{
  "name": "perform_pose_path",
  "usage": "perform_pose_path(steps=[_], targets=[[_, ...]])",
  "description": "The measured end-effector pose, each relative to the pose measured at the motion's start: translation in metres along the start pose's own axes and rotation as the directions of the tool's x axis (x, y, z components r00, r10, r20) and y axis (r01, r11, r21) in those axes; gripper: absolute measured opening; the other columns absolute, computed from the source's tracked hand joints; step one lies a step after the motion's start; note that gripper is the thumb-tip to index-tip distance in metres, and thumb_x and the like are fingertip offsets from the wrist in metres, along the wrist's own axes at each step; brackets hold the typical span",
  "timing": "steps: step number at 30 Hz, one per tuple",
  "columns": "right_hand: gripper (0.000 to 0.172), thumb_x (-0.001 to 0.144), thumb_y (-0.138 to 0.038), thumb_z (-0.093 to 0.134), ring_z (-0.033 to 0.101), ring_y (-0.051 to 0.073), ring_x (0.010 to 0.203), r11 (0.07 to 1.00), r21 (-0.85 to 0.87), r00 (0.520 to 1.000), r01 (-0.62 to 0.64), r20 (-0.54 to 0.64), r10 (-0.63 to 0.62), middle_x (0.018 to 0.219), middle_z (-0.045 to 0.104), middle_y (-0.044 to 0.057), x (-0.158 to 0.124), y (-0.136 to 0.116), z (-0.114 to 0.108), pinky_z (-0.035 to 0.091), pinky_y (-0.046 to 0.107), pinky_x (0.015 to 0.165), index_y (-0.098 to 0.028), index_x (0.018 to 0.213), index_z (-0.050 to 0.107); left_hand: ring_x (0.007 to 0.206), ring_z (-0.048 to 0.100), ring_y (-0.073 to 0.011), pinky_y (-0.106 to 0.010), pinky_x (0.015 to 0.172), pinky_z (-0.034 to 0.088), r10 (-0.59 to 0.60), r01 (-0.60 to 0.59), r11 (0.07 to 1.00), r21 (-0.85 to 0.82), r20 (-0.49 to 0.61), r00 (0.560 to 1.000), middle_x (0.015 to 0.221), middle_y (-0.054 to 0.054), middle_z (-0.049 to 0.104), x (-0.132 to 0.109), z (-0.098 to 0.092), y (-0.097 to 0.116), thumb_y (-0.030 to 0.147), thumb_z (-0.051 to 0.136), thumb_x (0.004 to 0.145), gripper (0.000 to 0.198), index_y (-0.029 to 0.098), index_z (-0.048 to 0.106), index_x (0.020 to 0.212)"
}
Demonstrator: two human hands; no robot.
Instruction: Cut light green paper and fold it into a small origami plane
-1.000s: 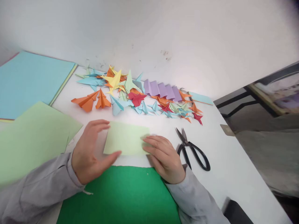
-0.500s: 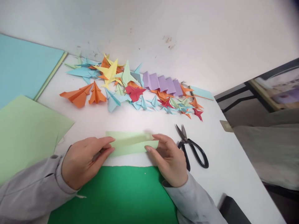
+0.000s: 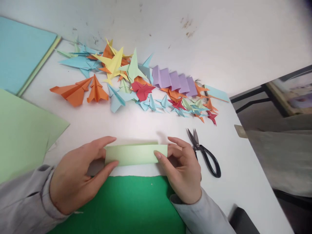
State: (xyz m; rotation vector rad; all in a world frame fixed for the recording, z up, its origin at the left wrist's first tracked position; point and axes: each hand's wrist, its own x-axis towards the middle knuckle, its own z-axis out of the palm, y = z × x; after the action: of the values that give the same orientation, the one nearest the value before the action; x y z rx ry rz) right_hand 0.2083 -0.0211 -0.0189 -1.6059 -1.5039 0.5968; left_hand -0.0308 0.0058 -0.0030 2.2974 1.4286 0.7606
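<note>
A strip of light green paper [image 3: 136,155], folded lengthwise, is held between my two hands just above a dark green sheet [image 3: 131,201]. My left hand [image 3: 83,172] grips its left end, thumb along the lower front edge and some fingers behind; the index finger is raised off it. At the right end, my right hand [image 3: 184,167] presses its thumb on the front face, with fingers behind the paper. Black-handled scissors [image 3: 198,146] lie just right of my right hand, blades slightly apart and pointing away. One of their handles is partly hidden by that hand.
Along the wall lie many folded paper planes [image 3: 115,63] in several colours, with a pleated purple paper [image 3: 174,81] among them. Light green sheets [image 3: 26,130] and light blue sheets [image 3: 24,48] lie left. A black object [image 3: 243,221] sits near the front right edge.
The light green paper's near part has been folded up, so the strip is narrower. My left index finger has lifted, and both hands have shifted slightly outward. The camera view has also shifted.
</note>
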Motion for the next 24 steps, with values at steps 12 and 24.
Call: perform_pose_path(steps=[12, 24], targets=[[0.038, 0.08, -0.031, 0.064, 0.053, 0.013, 0.061, 0.996, -0.092, 1.0, 0.0, 0.019, 0.002, 0.061, 0.048, -0.006, 0.0, 0.0, 0.0, 0.045, 0.031, 0.067, -0.02, 0.112, 0.048, 0.131, 0.037, -0.029, -0.041, 0.11, 0.026, 0.378, -0.392, 0.895, 0.211, 0.107, 0.92, 0.13, -0.014, 0.054, -0.029, 0.026, 0.046, 0.033, 0.051, 0.086, 0.04, 0.006, 0.059, 0.115], [0.012, 0.081, -0.018, 0.061, 0.057, 0.015, 0.07, 0.979, -0.135, 0.988, 0.152, 0.033, -0.148, 0.071, 0.06, 0.0, -0.005, 0.0, -0.005, 0.047, 0.037, 0.08, -0.022, 0.091, 0.064, 0.135, 0.027, -0.0335, -0.046, 0.109, 0.023, 0.263, -0.32, 0.904, 0.283, 0.221, 0.939, 0.145, -0.014, 0.037, -0.029, 0.027, 0.04, 0.046, 0.052, 0.08, 0.06, 0.009, 0.051, 0.127]])
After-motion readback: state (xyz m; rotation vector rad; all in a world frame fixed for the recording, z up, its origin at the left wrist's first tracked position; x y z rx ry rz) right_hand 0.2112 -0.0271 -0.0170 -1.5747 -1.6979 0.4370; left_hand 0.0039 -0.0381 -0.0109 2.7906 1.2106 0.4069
